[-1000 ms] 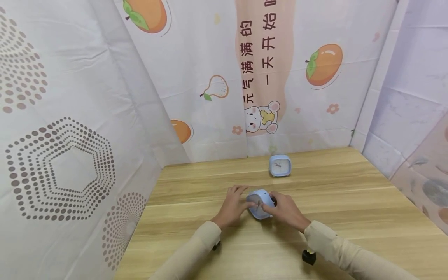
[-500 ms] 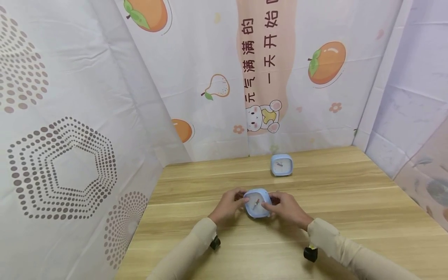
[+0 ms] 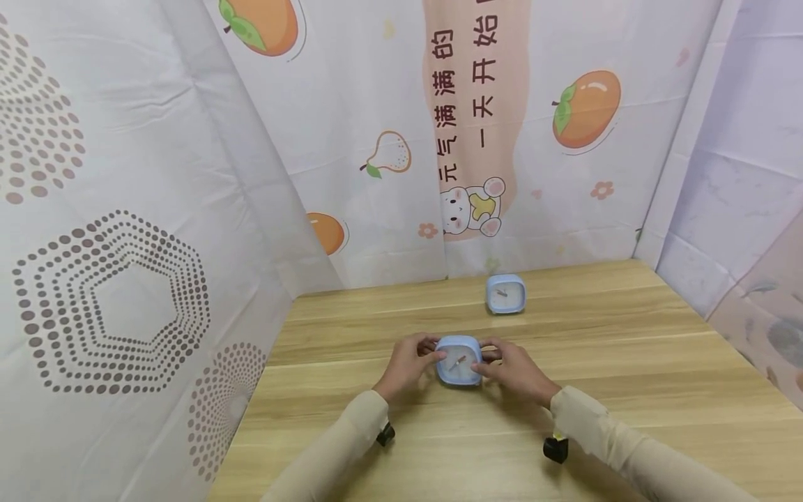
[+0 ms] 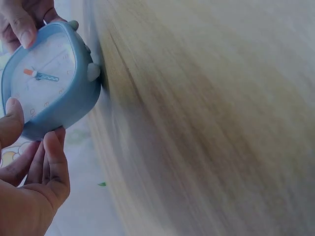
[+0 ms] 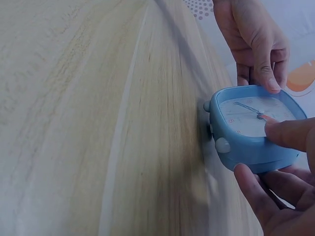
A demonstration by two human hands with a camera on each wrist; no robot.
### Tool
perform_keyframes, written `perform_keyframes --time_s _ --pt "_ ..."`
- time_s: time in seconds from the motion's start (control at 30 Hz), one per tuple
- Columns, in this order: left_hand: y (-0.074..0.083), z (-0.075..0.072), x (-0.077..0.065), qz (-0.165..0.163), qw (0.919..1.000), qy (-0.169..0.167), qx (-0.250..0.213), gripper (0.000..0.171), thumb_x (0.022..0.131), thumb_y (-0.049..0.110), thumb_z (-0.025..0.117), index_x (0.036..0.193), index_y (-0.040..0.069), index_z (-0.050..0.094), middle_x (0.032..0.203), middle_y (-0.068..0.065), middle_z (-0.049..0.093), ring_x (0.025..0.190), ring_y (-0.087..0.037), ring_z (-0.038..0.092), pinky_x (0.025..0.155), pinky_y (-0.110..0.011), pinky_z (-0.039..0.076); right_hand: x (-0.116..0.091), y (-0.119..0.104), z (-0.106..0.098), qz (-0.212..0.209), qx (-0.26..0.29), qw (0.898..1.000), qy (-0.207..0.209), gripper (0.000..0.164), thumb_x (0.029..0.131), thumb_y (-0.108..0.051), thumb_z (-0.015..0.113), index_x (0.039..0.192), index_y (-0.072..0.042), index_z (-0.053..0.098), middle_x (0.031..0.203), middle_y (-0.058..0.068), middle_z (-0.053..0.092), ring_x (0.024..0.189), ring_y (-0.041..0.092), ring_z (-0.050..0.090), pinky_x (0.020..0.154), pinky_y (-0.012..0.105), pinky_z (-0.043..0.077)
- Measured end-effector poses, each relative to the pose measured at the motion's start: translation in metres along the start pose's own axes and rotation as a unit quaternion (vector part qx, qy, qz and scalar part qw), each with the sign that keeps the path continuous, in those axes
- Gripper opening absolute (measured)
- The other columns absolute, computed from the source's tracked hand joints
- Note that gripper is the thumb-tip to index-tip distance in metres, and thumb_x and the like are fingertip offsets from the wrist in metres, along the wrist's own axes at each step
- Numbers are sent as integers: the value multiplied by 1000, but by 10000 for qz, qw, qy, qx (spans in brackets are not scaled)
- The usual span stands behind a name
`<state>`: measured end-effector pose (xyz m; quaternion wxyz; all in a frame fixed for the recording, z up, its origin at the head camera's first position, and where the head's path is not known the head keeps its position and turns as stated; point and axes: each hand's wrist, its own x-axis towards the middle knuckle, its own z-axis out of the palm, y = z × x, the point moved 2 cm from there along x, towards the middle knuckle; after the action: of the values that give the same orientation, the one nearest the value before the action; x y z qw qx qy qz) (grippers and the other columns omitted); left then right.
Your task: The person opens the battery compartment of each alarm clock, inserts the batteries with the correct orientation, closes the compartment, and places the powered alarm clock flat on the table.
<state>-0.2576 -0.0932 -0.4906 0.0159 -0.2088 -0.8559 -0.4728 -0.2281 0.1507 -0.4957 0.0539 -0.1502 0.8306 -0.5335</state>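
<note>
A light blue alarm clock (image 3: 458, 348) with a white dial stands face-on to me near the middle of the table. My left hand (image 3: 406, 365) grips its left side, thumb on the front and fingers round the edge. On the opposite side my right hand (image 3: 516, 371) holds it in the same way, thumb tip over the dial's rim. Small rounded feet show under the clock (image 4: 64, 98) in the left wrist view, right at the tabletop. From the right wrist, both thumbs lie on the front of the clock (image 5: 246, 147). Its back is hidden.
A second light blue clock (image 3: 505, 294) stands farther back and slightly right, dial facing me. The wood-grain table (image 3: 351, 321) ends at a printed curtain (image 3: 376, 230) behind. Another patterned curtain (image 3: 232, 209) hangs along the left side.
The clock has turned from a tilted pose to level and upright, its dial now facing me. My left hand has closed round its left side; my right hand keeps its hold.
</note>
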Motion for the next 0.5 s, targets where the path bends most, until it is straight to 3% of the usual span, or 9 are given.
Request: perform_keyframes --time_s 0.23,0.5 --pt "0 -3 -2 -169 9997 -120 -130 37 92 23 79 124 5 73 115 -7 74 89 -13 71 78 -26 58 4 1 3 156 195 9995 -173 49 97 -16 73 138 4 57 125 24 68 117 35 66 92 40 57" --pt "-1 -4 -2 -236 9991 -279 -236 40 93 22 80 128 6 71 108 -1 73 91 -12 68 81 -28 57 9 3 3 108 -14 9996 -273 52 99 -18 71 141 7 55 124 20 69 116 34 66 97 45 54"
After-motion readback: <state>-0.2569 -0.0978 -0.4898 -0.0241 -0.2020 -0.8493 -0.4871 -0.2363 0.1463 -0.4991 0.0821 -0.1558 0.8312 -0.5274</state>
